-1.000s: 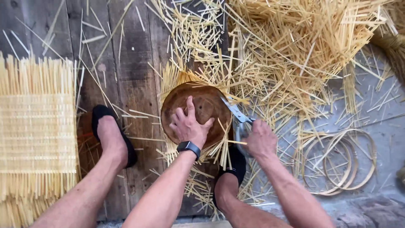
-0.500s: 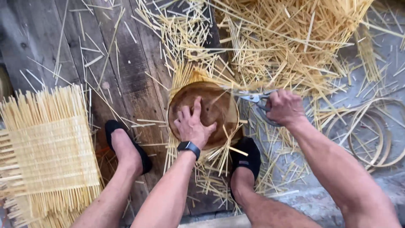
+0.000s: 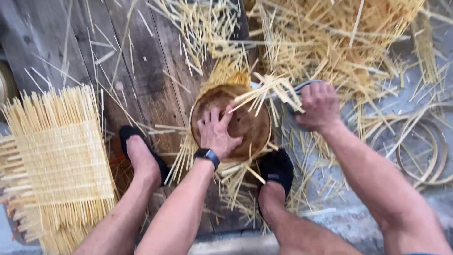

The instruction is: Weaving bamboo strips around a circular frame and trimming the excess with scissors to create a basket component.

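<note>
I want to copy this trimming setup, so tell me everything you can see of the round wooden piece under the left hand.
The round wooden form is a brown disc with a darker, worn face and a pale rim. It lies flat on thin bamboo strips that stick out from under it on the plank floor, between the two feet. The left hand presses on it, fingers spread. Cut strips lie across its upper right edge, beside the right hand.

L hand [image 3: 218,133] flat, fingers spread – R hand [image 3: 320,106] fisted, grip tight.

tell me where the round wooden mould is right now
In the head view the round wooden mould sits mid-frame on the plank floor, between the two black shoes, under the flat left hand, with the right hand beside it.
</note>
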